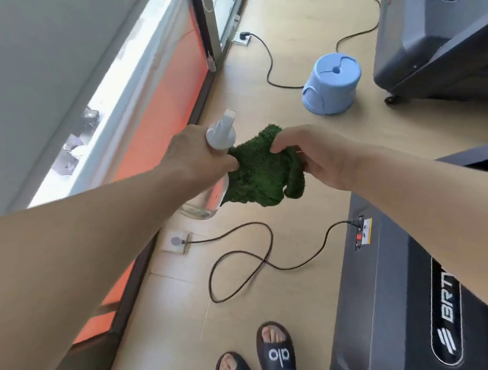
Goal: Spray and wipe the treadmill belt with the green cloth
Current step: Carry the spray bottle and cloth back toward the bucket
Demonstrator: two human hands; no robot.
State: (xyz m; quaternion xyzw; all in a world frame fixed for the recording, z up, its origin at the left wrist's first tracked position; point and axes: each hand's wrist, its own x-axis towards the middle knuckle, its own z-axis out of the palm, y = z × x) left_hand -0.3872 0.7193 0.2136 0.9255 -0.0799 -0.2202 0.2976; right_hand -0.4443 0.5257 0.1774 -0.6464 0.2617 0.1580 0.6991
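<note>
Left forearm runs up from the lower-left corner, fully extended, to the left hand, back of hand toward camera, fingers wrapped round the neck of a clear spray bottle; white nozzle sticks up above the fist, bottle body hangs below it. Same hand also touches the left edge of the green cloth, can't tell if it actually clamps it. Right forearm comes in from the right edge, angled up-left, wrist slightly bent; right hand pinches the cloth's upper right part, thumb on the near side, fingers curled behind. Cloth hangs bunched between both hands, in the air over the wood floor, left of the treadmill. Only the treadmill's dark motor cover with logo shows at lower right; belt not visible. Black power cord loops on the floor from a floor socket to the treadmill. Blue upturned stool beyond the hands. Two feet in black slides at bottom.
</note>
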